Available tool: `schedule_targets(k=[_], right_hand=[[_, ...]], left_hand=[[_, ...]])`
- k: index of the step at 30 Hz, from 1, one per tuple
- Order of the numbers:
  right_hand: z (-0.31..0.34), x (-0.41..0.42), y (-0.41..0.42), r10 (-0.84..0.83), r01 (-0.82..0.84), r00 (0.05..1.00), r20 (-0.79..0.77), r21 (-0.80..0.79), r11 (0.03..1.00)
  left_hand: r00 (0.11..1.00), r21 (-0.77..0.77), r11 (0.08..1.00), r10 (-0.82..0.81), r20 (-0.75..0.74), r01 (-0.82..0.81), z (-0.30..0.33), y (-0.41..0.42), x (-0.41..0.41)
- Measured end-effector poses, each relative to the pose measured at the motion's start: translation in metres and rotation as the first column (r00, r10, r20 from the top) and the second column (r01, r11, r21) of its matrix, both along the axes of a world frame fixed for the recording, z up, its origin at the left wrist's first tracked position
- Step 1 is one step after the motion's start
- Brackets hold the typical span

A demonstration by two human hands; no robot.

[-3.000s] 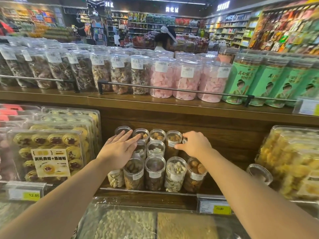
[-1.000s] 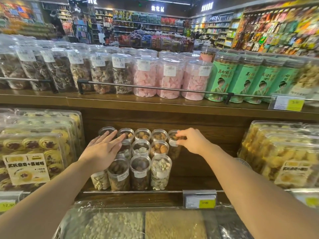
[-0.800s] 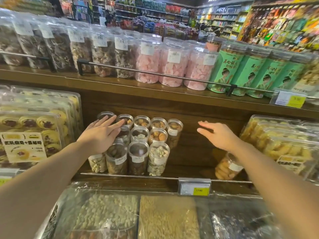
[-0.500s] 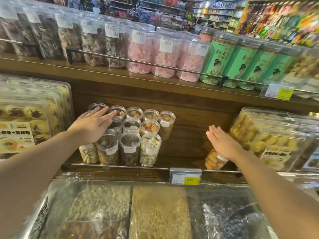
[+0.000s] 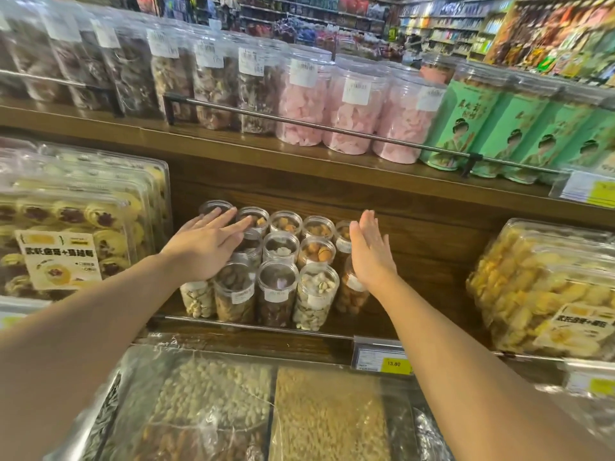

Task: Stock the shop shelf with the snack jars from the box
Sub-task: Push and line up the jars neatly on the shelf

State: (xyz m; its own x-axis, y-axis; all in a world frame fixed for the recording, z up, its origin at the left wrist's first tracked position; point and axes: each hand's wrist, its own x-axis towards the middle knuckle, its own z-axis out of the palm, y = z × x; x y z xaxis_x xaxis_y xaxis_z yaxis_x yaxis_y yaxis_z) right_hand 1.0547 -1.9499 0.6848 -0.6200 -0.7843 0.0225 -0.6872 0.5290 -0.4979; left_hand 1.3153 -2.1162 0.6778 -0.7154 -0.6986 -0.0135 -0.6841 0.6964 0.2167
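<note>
Far left I've got clear pastry boxes (image 5: 76, 227) stacked on the lower shelf (image 5: 253, 341), filled with round yellow pastries. Next along, my left hand (image 5: 203, 251) lies flat, fingers straight, across the lids at the left of the snack jars (image 5: 276, 264), gripping nothing. The cluster stands upright in three tiers behind the rail (image 5: 253, 326), long axes vertical: pale pistachio-like nuts in the front-left jar, dark nuts beside it, a dark mix with a pink piece, then pale shells; the tiers behind hold small round biscuits. Now the bit that matters: on the cluster's right edge stands the end jar (image 5: 352, 294), golden round snacks inside, and my right hand (image 5: 369, 254) is edge-on against its right side, fingers straight and together, palm facing left, holding nothing. So the jar lies just left of that palm, and the right hand is nearer; I'd judge the next move to be a leftward nudge to close it up, gently, since tall jars tip. Far right, more clear boxes (image 5: 545, 294) hold yellow pastries. The box isn't in view.
</note>
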Motion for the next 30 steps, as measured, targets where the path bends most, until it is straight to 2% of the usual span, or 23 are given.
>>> schedule_targets(k=[5,7,9,12,15,23,28,30], right_hand=[[-0.003,-0.001,-0.020,0.065,-0.052,0.988,-0.137,0.097,0.994],[-0.006,-0.002,-0.021,0.070,-0.054,0.979,-0.192,0.085,0.995],[-0.010,0.000,-0.019,0.036,-0.044,0.980,-0.194,-0.036,0.998],[-0.014,0.005,-0.016,-0.061,0.033,0.993,-0.102,-0.257,0.966],[-0.014,0.007,-0.017,-0.086,0.027,0.980,-0.181,-0.305,0.952],[-0.017,-0.001,-0.021,-0.046,-0.039,0.950,-0.308,-0.264,0.964],[-0.008,-0.002,-0.020,-0.035,-0.005,0.982,-0.185,-0.210,0.978],[-0.001,0.002,-0.014,-0.058,0.004,0.977,-0.205,-0.256,0.967]], left_hand=[[1.000,0.003,1.000,-0.001,-0.001,0.001,0.003,0.001,0.001],[1.000,0.004,1.000,-0.004,-0.005,0.004,0.002,0.000,0.001],[1.000,0.002,1.000,-0.008,-0.009,0.008,0.002,0.001,0.002],[1.000,0.007,1.000,-0.007,-0.007,0.007,0.002,0.000,0.001],[1.000,0.009,1.000,-0.010,-0.012,0.010,0.001,-0.001,0.002],[1.000,0.016,1.000,-0.015,-0.001,0.015,0.002,0.001,0.001],[1.000,0.013,1.000,-0.016,-0.004,0.017,0.004,0.003,0.001],[1.000,0.014,1.000,-0.017,-0.001,0.017,0.004,0.003,0.001]])
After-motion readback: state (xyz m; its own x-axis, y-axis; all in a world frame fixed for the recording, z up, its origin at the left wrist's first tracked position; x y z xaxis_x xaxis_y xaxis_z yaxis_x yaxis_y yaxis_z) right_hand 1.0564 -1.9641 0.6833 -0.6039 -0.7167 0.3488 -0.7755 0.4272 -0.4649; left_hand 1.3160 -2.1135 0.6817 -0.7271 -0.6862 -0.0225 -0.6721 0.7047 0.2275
